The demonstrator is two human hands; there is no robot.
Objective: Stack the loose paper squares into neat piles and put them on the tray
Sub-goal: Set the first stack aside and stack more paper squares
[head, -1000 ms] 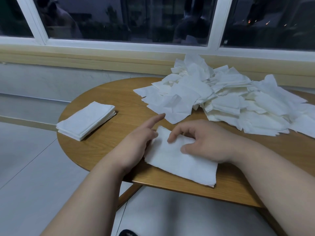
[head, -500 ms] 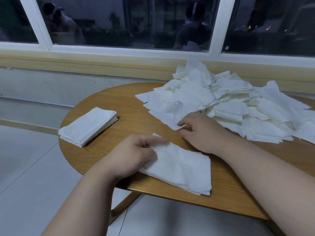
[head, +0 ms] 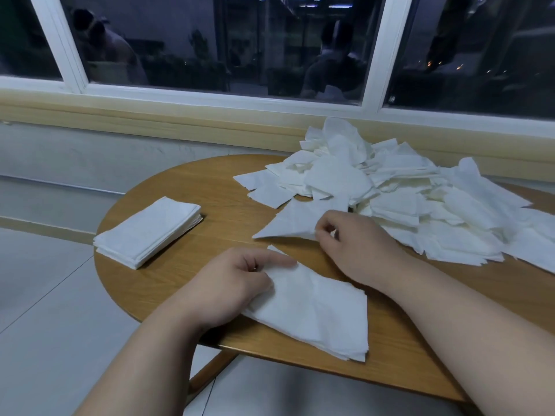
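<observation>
Wood-topped round table [head: 228, 193] is loaded at its far right with a large heap of loose white paper squares [head: 405, 199]. One white paper square [head: 294, 223] at the heap's near edge is pinched by the right grip [head: 354, 244]. A small squared pile of white paper [head: 318, 313] at the near edge is rested on by the left grip [head: 231, 283], fingers curled; whether it is clamped cannot be told. A second neat white stack [head: 150, 232] is set well apart, far left.

Round wooden table [head: 228, 211] below dark window [head: 270, 40], grey tiled floor [head: 45, 310]
</observation>
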